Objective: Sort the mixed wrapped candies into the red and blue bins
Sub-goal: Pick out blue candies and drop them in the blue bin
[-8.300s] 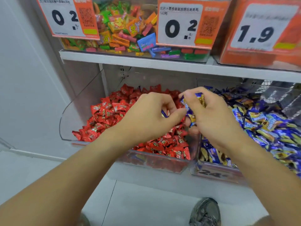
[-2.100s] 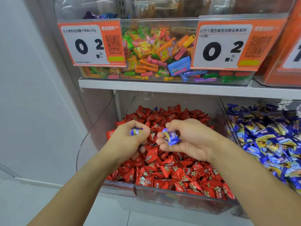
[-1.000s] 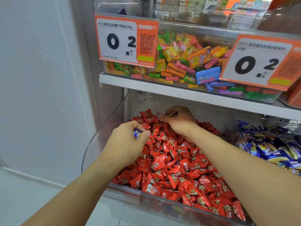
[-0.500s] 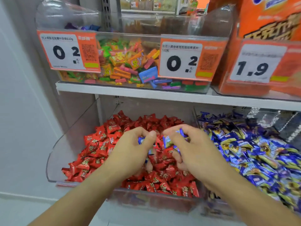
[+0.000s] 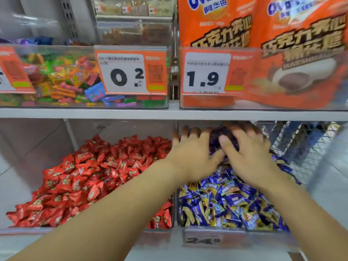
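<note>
Reaching over the blue candies [image 5: 226, 200], both hands spread flat, left hand [image 5: 192, 157], right hand [image 5: 250, 157]

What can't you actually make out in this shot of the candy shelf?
- Whether the left hand or right hand holds any candy: head view, motion blur, and the palms face away.
- The back of the blue bin: covered by both hands and the shelf's shadow.
- Small print on the 0.2 tag: blurred.
- The leftmost tag: cut off by the frame edge.

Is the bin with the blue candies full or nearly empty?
Full: blue candies heap up inside the bin, from front wall to back.
</note>
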The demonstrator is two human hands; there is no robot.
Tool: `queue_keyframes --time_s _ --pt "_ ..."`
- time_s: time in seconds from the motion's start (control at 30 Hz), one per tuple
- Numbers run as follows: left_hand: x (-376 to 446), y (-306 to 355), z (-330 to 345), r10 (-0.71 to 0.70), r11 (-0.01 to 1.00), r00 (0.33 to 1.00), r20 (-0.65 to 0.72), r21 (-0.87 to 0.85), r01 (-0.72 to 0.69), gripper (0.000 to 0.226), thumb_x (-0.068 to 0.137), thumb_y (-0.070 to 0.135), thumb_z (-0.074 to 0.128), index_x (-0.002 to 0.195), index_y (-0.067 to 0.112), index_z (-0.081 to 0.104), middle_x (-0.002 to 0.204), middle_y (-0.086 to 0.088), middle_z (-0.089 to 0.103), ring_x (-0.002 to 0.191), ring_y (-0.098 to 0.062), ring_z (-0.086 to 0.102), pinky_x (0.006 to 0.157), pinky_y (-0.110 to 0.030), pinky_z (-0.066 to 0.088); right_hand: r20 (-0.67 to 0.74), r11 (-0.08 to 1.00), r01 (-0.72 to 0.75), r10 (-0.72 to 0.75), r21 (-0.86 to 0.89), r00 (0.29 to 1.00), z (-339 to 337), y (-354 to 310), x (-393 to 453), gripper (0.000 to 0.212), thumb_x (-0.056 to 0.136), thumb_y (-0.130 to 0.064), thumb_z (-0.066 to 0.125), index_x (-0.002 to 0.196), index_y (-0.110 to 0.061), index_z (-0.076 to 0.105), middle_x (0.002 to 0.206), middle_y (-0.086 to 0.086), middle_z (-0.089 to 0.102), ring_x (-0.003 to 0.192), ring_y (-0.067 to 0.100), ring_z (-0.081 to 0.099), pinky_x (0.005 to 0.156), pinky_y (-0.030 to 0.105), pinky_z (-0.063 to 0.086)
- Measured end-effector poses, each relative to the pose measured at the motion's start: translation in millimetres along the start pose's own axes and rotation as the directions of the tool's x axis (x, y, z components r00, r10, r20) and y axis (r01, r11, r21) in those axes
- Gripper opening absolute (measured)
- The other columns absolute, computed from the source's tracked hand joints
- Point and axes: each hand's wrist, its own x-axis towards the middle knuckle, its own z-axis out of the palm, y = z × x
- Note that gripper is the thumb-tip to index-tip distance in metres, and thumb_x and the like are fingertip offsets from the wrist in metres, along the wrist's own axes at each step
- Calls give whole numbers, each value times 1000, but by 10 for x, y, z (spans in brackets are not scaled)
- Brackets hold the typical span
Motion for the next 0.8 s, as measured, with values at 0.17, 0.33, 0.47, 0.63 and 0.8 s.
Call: queue_keyframes --time_s 0.17,0.33,0.47,0.63,0.8 --pt "-140 -212 132 122 977 991 -48 181 -111 79 79 60 35 146 18 34 154 -6 31 148 -27 9 121 -50 6 294 962 238 -190 -135 937 246 124 -101 71 84 -72 -4 150 -55 16 161 -23 13 150 21 3 118 59 2" --pt "-287 -268 83 115 990 991 -65 95 -108 77 84 61 36 146 16 36 147 -4 34 142 -23 17 119 -35 13 279 967 131 -67 -219 958 188 399 -36 67 89 -75 -3 149 -57 19 163 -20 13 152 21 0 119 59 6" --pt "-411 -354 124 84 995 995 -58 -48 -86 67 98 50 44 152 15 25 153 -1 24 145 -14 10 120 -29 14 279 966 24 50 -258 959 81 689 -30 71 84 -77 -6 150 -59 13 165 -17 8 153 22 -2 119 62 7" --pt "-643 -402 69 98 969 983 -156 -212 -130 61 100 50 37 153 20 25 159 11 15 148 -3 7 120 -22 11 299 946 -79 178 -314 938 -130 645 -122 75 82 -79 -5 150 -56 16 166 -14 5 152 32 -11 115 68 -10" --pt "-865 -870 -124 59 994 941 -334 -67 -86 27 98 28 44 118 23 61 119 8 57 116 -12 49 102 -27 37 130 986 119 -103 -114 986 -307 -97 -307 52 100 -53 33 149 -37 38 154 -6 38 146 24 22 120 51 17"
